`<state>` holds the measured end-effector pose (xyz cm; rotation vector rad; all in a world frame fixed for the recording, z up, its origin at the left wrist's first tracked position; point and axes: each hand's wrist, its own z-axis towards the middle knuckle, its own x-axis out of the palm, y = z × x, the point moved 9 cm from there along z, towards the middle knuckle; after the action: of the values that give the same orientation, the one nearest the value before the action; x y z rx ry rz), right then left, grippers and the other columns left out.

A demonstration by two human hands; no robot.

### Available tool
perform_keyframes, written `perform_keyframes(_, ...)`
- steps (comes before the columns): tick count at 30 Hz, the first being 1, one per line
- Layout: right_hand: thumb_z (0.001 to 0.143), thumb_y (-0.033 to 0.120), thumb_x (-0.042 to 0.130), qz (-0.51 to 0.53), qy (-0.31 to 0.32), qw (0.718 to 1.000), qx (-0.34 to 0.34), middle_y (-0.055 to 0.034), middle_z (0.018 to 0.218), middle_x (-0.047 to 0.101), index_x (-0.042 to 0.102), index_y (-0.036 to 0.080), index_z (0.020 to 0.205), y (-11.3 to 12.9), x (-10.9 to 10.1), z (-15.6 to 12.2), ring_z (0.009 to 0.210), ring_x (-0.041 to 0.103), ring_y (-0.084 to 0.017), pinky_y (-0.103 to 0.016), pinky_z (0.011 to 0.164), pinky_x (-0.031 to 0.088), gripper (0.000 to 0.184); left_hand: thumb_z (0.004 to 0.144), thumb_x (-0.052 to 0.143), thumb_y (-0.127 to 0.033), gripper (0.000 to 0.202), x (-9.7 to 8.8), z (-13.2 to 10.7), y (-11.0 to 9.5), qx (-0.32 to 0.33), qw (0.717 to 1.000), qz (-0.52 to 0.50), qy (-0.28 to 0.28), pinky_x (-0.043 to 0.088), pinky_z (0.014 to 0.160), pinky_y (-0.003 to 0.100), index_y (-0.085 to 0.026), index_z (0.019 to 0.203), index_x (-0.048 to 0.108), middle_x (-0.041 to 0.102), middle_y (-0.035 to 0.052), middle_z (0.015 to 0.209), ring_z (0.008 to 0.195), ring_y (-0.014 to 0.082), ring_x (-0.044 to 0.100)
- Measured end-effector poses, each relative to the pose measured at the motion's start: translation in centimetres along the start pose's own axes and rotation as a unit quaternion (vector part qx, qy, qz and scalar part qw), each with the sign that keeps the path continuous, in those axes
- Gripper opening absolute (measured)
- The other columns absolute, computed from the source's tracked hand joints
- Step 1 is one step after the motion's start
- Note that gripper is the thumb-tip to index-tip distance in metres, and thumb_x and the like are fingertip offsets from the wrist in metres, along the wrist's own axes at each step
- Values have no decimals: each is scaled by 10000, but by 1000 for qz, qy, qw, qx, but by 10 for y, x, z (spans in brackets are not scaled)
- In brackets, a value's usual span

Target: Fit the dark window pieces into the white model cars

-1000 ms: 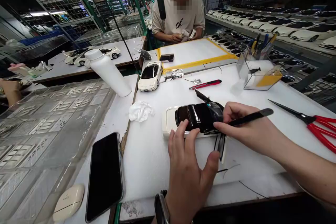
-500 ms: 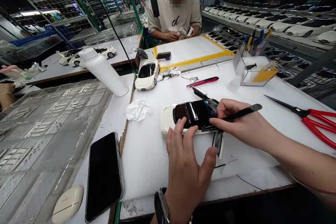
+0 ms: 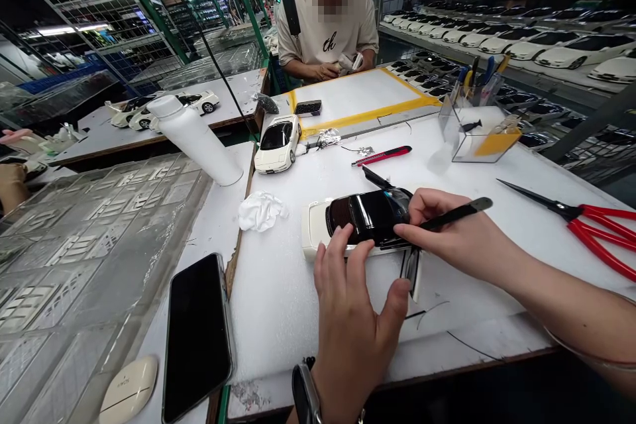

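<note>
A white model car [image 3: 314,228] with a black roof lies on the foam-covered table, its doors swung out on both sides. My left hand [image 3: 355,305] rests fingertips against the car's near side, fingers spread and thumb apart. In my right hand [image 3: 447,228] is a pair of black tweezers [image 3: 472,210], pinched between thumb and fingers at the car's windscreen end. The tweezers' tips are hidden by my fingers. Below the near door [image 3: 411,275], thin black strands lie on the table.
Around the car are a crumpled tissue [image 3: 262,211], a red utility knife [image 3: 382,156], red-handled scissors [image 3: 571,212], a clear tool holder [image 3: 477,139] and a second white model car [image 3: 277,144]. A phone [image 3: 196,338] and white bottle [image 3: 196,139] stand left. A co-worker [image 3: 330,26] sits opposite.
Both hands hold almost the same pose at the car. The view has shifted very slightly; the co-worker's hands have moved a little.
</note>
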<state>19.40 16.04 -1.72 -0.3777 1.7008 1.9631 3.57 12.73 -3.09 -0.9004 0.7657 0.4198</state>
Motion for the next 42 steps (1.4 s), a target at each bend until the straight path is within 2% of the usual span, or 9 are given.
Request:
perform_keyframes(6,737,187,626,-3,-3,1000,-14,63,536,421,441,191,614,4,-1,-2,496,345,-76,-211,431,256,222,954,387,-407,375,0,0,0,1,1000,5,1,183,1119,536,-182,1253,412,336,135,1406,1341,266,280)
perform_keyframes(17,747,216,641,6,-8,1000,13,59,524,447,445,193,614,-4,-3,-2,478,356,-78,-215,427,270,238,955,387,-400,364,0,2,0,-3,1000,4,4,163,1126,542,-186,1246,418,341,132,1406,1341,264,287)
perform_keyframes(26,765,194,625,-1,4,999,-45,57,550,446,436,189,618,5,0,-6,471,321,-70,-216,410,237,239,949,405,-385,357,1,2,0,-2,1000,8,8,166,1126,541,-183,1243,421,341,133,1405,1343,266,283)
perform_keyframes(35,726,266,676,72,-23,996,44,37,553,487,428,196,610,-11,-4,-2,506,412,-103,-235,457,307,283,951,398,-391,359,0,1,0,-2,1000,6,7,165,1123,541,-179,1239,425,339,138,1403,1340,269,282)
perform_keyframes(42,729,287,683,67,-32,997,36,32,576,500,425,195,613,-8,-6,-3,523,412,-103,-238,471,311,297,949,402,-387,353,0,1,-1,-2,1000,8,4,176,1119,542,-179,1233,432,348,136,1396,1336,272,291)
